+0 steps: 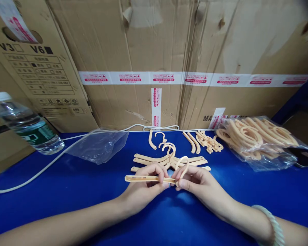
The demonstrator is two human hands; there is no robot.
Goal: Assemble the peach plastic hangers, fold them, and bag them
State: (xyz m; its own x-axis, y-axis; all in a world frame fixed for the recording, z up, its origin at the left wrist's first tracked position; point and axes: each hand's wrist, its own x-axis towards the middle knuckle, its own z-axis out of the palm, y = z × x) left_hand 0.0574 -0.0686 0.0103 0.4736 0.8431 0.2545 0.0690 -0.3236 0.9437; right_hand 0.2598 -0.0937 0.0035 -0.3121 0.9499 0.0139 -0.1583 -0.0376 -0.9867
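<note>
My left hand (143,186) is closed on a flat peach plastic hanger arm (141,178), held level just above the blue table (66,184). My right hand (195,181) pinches the arm's right end together with a peach hook piece (183,164) that curves up from my fingers. Both hands meet in the middle, near the table's front. Just behind them lies a small stack of assembled peach hangers (166,158).
Loose hooks (160,135) and short arm pieces (205,140) lie farther back. A clear bag of peach parts (259,138) sits at right, an empty plastic bag (100,145) at left. A water bottle (28,124), a white cable (41,167) and cardboard boxes (154,51) surround the table.
</note>
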